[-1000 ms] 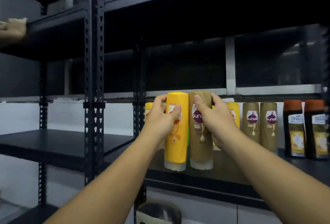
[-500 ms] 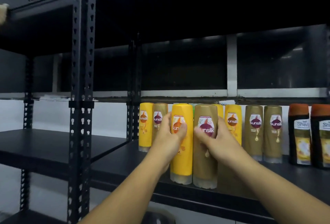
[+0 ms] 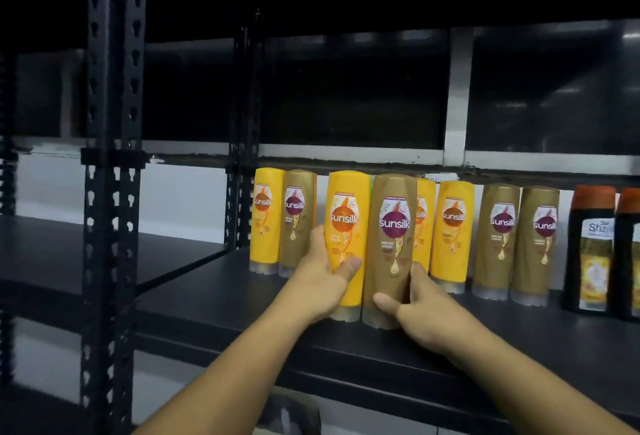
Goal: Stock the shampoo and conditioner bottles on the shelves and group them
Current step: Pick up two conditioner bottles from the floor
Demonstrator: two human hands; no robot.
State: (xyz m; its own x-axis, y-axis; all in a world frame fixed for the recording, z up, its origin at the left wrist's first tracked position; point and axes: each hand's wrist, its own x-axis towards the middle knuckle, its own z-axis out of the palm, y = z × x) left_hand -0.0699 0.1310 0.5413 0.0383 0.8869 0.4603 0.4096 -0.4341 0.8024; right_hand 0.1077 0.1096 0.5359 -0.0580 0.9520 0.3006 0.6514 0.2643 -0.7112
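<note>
Gripping yellow bottle (image 3: 348,199) in left hand (image 3: 322,282), brown bottle (image 3: 394,199) in right hand (image 3: 426,317); a hard push far may topple the rear row (image 3: 452,226)

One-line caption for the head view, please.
Left hand grips a yellow Sunsilk bottle, right hand grips a brown Sunsilk bottle, side by side at the front of the black shelf.

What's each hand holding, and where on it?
The left hand grips the front yellow bottle around its lower body; the right hand grips the front brown bottle low down, near its base.
</note>
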